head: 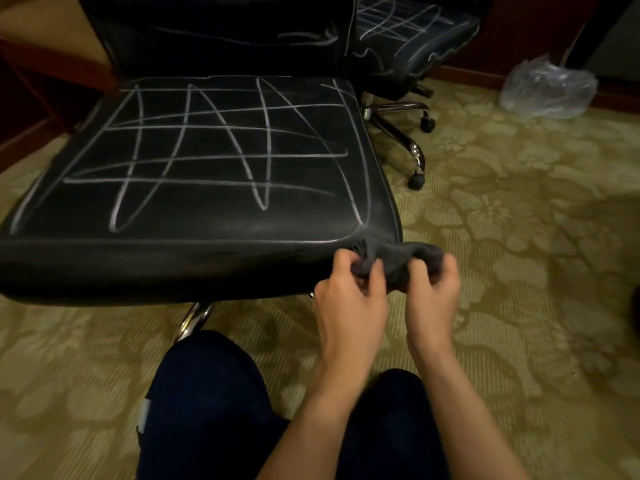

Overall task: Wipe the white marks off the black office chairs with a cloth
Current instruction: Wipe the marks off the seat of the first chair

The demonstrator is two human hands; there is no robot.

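Both hands, the left hand (pixel 348 299) and the right hand (pixel 433 289), grip a bunched dark cloth (pixel 388 261) at the front right corner of the near chair seat (pixel 207 161), whose white marks (pixel 194 133) are all untouched. Better to fold the cloth into a flat pad first, then wipe with firm, overlapping strokes.
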